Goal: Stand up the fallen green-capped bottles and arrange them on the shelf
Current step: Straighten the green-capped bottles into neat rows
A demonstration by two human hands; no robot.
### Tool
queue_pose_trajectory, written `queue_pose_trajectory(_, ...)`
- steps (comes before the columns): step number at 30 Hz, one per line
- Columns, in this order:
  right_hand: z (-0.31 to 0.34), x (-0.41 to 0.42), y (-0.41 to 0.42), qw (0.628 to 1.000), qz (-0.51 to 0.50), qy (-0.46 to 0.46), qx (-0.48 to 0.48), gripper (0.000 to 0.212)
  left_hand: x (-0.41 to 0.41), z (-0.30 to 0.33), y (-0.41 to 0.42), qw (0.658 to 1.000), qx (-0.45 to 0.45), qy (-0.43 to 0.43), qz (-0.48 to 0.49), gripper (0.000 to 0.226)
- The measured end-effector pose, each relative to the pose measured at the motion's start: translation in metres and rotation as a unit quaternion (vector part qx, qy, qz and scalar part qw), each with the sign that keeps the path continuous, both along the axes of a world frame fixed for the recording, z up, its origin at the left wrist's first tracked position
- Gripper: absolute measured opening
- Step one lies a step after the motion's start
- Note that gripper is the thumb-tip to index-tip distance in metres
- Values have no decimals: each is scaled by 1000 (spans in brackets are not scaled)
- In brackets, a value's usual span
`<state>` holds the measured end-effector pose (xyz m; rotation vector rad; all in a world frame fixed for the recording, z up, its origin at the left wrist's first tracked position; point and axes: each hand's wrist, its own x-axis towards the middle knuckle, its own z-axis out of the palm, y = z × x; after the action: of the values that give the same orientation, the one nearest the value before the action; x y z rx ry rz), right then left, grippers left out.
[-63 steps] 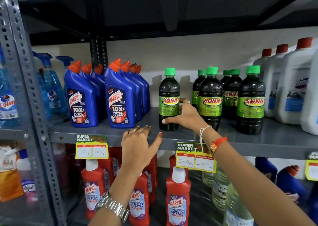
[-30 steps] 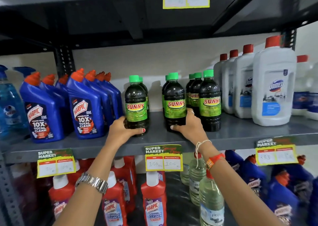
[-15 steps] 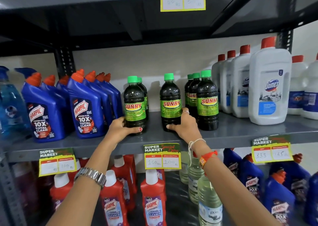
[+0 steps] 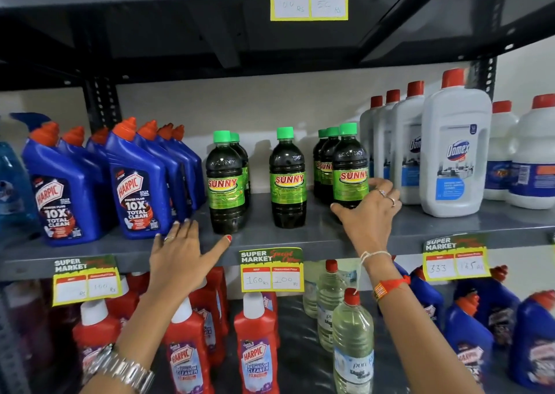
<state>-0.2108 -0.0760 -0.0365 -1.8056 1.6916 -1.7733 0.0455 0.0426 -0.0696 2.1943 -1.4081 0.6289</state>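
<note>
Several dark green-capped bottles stand upright on the grey shelf (image 4: 426,228) in three groups. A front left bottle (image 4: 225,183) has another close behind it. The middle bottle (image 4: 287,180) stands alone. The front right bottle (image 4: 350,168) has two more (image 4: 326,159) behind it. My right hand (image 4: 371,213) wraps around the base of the front right bottle, thumb on its left side and fingers on its right. My left hand (image 4: 183,249) lies flat on the shelf's front edge with its fingers spread, just left of the front left bottle and holding nothing.
Blue toilet-cleaner bottles (image 4: 135,183) crowd the shelf on the left and white red-capped jugs (image 4: 455,153) on the right. Price tags (image 4: 271,269) hang from the front edge. Red cleaner bottles (image 4: 256,348) and clear bottles (image 4: 353,342) fill the shelf below. Another shelf hangs close overhead.
My left hand let go of the front left bottle and dropped to the shelf edge. My right hand left the middle bottle and took hold of the front right one.
</note>
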Motion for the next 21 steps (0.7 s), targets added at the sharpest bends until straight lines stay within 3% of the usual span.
queue_pose_trajectory(2,-1,-6,-8,993,20,73,93,103,-2,-1,2,999,20,-37,8,83)
queue_pose_trajectory(4,-1,-8,-16,981,69,105,148,113,-4,-1,4,999,14,-46,12,78)
queue_pose_trajectory(7,0,-11,-23,978,122,75,149,100,-7,-1,6,999,-8,-39,22,84)
queue_pose_trajectory(13,1,-18,-25,982,122,68,131,78,-9,-3,5,999,-24,-31,26,82)
queue_pose_trajectory(18,3,-19,-27,981,115,75,139,89,-9,-3,5,999,-30,-33,27,83)
queue_pose_trajectory(21,3,-17,-30,982,108,73,135,84,-10,-3,6,999,-34,-33,22,84)
